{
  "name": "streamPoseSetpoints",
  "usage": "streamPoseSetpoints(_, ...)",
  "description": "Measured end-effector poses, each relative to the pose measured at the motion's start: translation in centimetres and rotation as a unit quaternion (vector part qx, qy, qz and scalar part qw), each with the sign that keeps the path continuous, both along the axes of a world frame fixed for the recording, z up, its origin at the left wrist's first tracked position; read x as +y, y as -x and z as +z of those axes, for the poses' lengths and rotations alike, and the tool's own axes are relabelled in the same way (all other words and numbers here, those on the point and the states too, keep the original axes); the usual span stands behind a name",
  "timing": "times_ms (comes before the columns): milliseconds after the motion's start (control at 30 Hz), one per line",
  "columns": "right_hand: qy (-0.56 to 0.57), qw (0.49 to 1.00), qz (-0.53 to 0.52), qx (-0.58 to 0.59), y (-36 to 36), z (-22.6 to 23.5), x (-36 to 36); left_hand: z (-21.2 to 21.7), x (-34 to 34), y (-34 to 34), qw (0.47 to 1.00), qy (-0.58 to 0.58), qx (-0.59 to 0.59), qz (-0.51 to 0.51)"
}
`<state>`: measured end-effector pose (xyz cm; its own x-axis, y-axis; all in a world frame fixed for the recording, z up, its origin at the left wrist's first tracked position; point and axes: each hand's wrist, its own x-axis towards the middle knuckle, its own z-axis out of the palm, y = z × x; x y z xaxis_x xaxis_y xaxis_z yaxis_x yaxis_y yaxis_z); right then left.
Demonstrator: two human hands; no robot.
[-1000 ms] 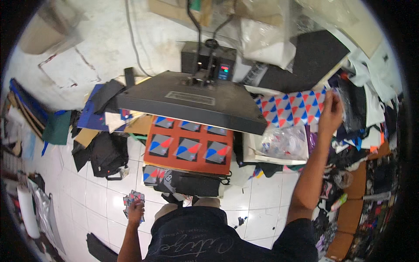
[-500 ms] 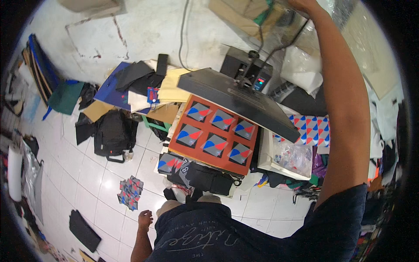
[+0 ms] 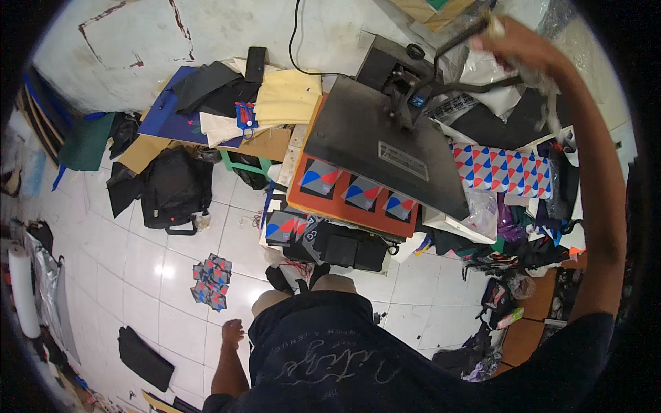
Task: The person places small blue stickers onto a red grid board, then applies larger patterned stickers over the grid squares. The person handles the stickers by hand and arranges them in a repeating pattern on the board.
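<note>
My right hand [image 3: 525, 49] is closed around the grip of the bent handle [image 3: 463, 40] on a heat press. The press's dark upper plate [image 3: 358, 141] tilts above the orange-red lower bed [image 3: 321, 200]. Along the bed's near edge show three dark square pieces with a grey, red and blue design, among them a middle piece [image 3: 363, 191]; the plate hides the bed behind them. My left hand [image 3: 234, 332] hangs beside my leg, its fingers loosely curled with nothing visible in them. Near it on the floor lies a pile of similar printed pieces [image 3: 211, 281].
Left of the press, a table holds yellow cloth [image 3: 289, 98], black sheets and a phone [image 3: 255, 65]. A black backpack [image 3: 177, 189] and folded black cloth [image 3: 146, 358] lie on the tiled floor. Right of the press is a patterned printed sheet [image 3: 501, 170]. A black cable [image 3: 295, 41] runs to the press.
My right hand has brought the handle downward and toward me. The upper plate now hides the bed's far row of pieces. My left hand still hangs at my side.
</note>
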<state>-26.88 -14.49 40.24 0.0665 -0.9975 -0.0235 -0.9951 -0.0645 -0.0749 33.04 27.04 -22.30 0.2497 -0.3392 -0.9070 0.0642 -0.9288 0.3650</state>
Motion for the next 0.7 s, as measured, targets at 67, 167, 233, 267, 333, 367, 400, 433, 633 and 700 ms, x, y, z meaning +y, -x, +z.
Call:
streamPoseSetpoints(67,-0.127,0.988,-0.025,-0.082,-3.1,-1.3,2.8,-2.5,-1.7,-2.5,0.994,0.048,0.092,0.034)
streamPoseSetpoints(167,-0.222,0.968,-0.019,-0.116,-6.6,-5.6,6.2,-0.1,-7.5,-0.2,0.996,0.089,-0.006,-0.027)
streamPoseSetpoints(233,-0.272,0.949,0.015,-0.157,-8.1,-8.3,7.3,1.4,-10.8,0.6,0.988,0.151,-0.019,-0.025)
streamPoseSetpoints(267,-0.285,0.948,0.008,-0.139,-8.5,-9.1,7.9,1.8,-12.8,1.9,0.981,0.191,0.001,-0.013)
streamPoseSetpoints(333,-0.283,0.946,0.009,-0.159,-9.0,-12.0,8.9,4.3,-16.2,4.9,0.953,0.3,-0.022,-0.042)
streamPoseSetpoints(367,-0.263,0.945,0.011,-0.194,-9.0,-13.7,9.5,6.2,-18.4,6.9,0.925,0.365,-0.057,-0.086)
streamPoseSetpoints(400,-0.278,0.945,0.005,-0.173,-9.0,-15.7,9.8,9.1,-20.8,9.6,0.89,0.428,-0.092,-0.128)
streamPoseSetpoints(433,-0.293,0.944,-0.013,-0.148,-8.4,-17.6,10.4,16.2,-23.4,14.2,0.861,0.484,-0.077,-0.135)
streamPoseSetpoints(633,-0.273,0.93,0.034,-0.242,-9.2,-25.5,11.6,33.2,-31.1,28.0,0.615,0.741,0.06,-0.263)
streamPoseSetpoints(700,-0.19,0.945,0.112,-0.24,-9.7,-26.7,11.4,34.5,-31.7,34.0,0.57,0.743,0.088,-0.339)
